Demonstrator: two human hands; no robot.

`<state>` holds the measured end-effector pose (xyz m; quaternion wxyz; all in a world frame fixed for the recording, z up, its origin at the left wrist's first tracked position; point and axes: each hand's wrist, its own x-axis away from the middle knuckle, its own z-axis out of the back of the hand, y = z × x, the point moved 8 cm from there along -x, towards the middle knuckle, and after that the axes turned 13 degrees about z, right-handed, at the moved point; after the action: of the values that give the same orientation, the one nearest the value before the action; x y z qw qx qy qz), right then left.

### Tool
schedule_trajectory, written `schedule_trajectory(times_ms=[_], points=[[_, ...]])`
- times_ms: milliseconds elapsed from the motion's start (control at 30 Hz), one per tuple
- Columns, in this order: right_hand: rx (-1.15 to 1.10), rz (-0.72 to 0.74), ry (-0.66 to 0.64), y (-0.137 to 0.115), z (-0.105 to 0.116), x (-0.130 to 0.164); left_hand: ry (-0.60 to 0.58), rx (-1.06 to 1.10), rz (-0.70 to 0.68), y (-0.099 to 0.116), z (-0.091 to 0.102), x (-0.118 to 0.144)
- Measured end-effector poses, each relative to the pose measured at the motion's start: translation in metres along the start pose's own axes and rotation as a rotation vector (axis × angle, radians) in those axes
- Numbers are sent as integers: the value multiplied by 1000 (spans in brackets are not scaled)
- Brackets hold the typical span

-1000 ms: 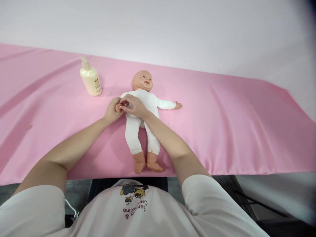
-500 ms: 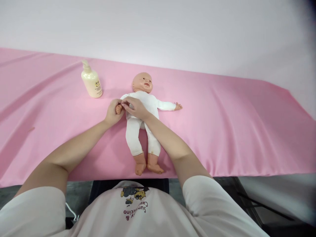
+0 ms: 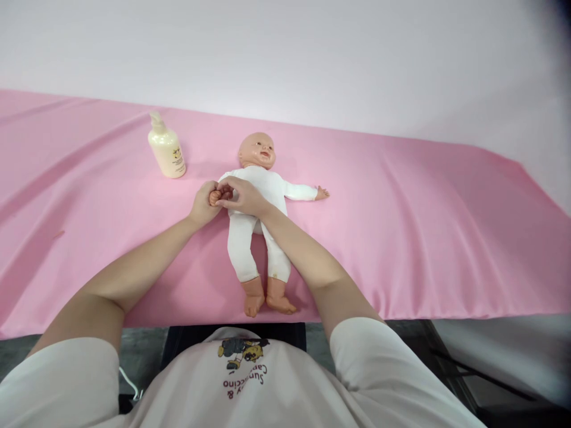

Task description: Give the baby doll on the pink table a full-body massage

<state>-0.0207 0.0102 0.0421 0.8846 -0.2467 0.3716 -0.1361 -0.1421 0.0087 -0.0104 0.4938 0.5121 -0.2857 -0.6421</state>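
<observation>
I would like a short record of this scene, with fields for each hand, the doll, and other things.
left hand: closed around the doll's hand
right hand: fingers pinching at the same doll hand
doll: lies face up on the pink cloth, white suit, other arm stretched out
pump bottle: upright, beside the doll's head, untouched

One head-worn camera looks forward and down, close over the table (image 3: 401, 238).

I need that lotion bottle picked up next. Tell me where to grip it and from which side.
Grip the pump bottle around its wide cream body, below the narrow pump head, probably best from the near side. It stands upright on the pink cloth, apart from the doll, and the left hand is nearest.
</observation>
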Motion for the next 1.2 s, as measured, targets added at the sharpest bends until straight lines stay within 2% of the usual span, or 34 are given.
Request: schedule_trajectory(times_ms=[267,500,700,933,1200], points=[[16,15,50,-1,3,-1,20,-65,-6,11,2,1],[8,6,74,1,5,0,62,-8,-4,8,4,2],[11,2,73,2,3,0,27,-61,-38,13,2,3],[19,-4,72,0,4,-1,50,-98,-2,14,4,1],[40,10,69,0,3,0,18,-79,14,13,2,2]])
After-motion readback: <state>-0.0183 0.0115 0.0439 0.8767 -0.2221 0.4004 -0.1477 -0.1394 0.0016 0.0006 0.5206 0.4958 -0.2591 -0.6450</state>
